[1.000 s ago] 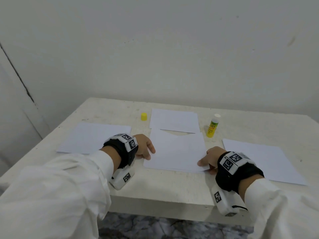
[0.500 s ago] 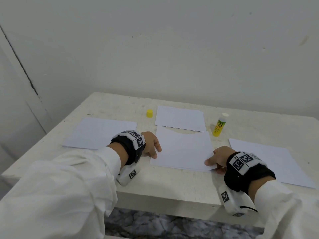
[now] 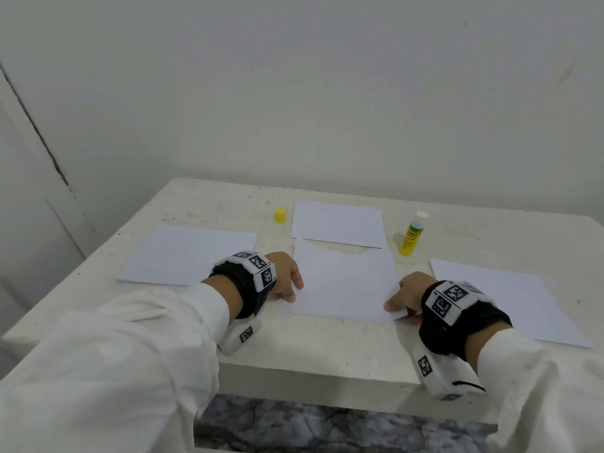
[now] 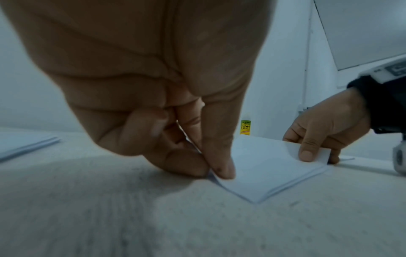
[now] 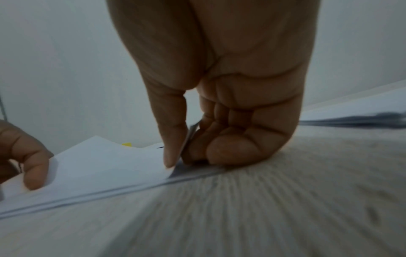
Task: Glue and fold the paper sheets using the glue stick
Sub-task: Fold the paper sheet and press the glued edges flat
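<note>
**Both hands pinch the top sheet, ready to fold**

Head view: at centre frame the left hand [image 3: 285,276] and right hand [image 3: 407,297] grip the near corners of the top sheet [image 3: 343,282] on the middle stack. The glue stick [image 3: 411,235] stands uncapped at upper right, its yellow cap [image 3: 280,215] at upper left.

Left wrist view: thumb and forefinger clamp the sheet's edge, hidden from above.

Right wrist view: its corner is lifted off the stack. Judged next: raise both corners evenly and fold away.

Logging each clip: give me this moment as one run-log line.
left hand: pinches near-left corner of centre sheet | right hand: pinches near-right corner | glue stick: upright, uncapped | yellow cap: apart
</note>
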`<state>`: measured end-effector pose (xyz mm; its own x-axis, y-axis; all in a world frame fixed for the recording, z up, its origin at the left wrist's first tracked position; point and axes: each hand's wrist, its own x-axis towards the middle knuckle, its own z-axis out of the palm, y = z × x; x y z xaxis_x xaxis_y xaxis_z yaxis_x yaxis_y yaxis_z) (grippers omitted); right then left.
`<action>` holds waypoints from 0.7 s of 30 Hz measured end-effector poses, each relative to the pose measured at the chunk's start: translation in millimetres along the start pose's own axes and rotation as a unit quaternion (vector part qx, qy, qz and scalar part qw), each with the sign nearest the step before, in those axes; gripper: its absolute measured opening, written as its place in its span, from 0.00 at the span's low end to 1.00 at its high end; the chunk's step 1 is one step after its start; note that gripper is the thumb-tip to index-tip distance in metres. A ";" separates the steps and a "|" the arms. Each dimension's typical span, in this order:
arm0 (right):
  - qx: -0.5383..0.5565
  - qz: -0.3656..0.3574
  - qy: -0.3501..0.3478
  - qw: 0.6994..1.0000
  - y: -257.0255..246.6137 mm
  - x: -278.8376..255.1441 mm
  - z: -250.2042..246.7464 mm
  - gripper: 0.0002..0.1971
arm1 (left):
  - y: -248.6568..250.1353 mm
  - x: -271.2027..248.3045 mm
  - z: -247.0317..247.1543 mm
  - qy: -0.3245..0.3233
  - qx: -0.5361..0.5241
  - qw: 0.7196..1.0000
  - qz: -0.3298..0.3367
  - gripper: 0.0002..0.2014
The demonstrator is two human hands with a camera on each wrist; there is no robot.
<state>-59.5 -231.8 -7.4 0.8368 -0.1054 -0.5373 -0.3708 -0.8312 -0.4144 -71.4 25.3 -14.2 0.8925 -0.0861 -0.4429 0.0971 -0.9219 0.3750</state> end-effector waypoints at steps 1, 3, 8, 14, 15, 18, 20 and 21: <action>-0.032 -0.003 0.000 0.999 -1.8 -1.6 -1.4 0.11 | 0.5 1.0 0.5 0.001 0.005 1.000 -0.001 0.11; -0.070 -0.011 -0.002 0.997 -3.1 -1.4 -7.0 0.09 | 1.1 3.4 1.0 0.003 0.013 1.000 -0.002 0.11; -0.060 -0.017 -0.029 0.998 1.9 -5.7 -19.1 0.08 | 2.0 5.1 1.1 0.000 0.027 1.000 -0.007 0.13; -0.079 -0.035 -0.029 0.996 7.1 -7.4 -22.0 0.11 | 2.5 3.3 -1.5 0.002 0.044 0.999 -0.003 0.12; -0.072 -0.035 -0.028 0.996 8.0 -7.2 -21.9 0.11 | 3.1 2.6 -1.5 0.003 0.048 0.999 -0.002 0.13; -0.063 -0.041 -0.029 0.997 10.7 -7.0 -21.8 0.11 | 3.9 1.8 -2.0 0.003 0.048 0.999 -0.002 0.14; -0.061 -0.044 -0.033 0.997 11.9 -7.2 -21.3 0.11 | 4.3 1.6 -2.4 0.002 0.048 0.999 -0.004 0.14; -0.057 -0.045 -0.034 0.997 12.3 -6.9 -21.2 0.11 | 4.9 1.5 -2.7 0.002 0.047 0.999 -0.005 0.14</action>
<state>-61.3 -252.8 6.8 0.8337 0.0063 -0.5522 -0.2444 -0.8924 -0.3793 -68.3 21.6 -10.9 0.8936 -0.0742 -0.4427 0.0649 -0.9545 0.2911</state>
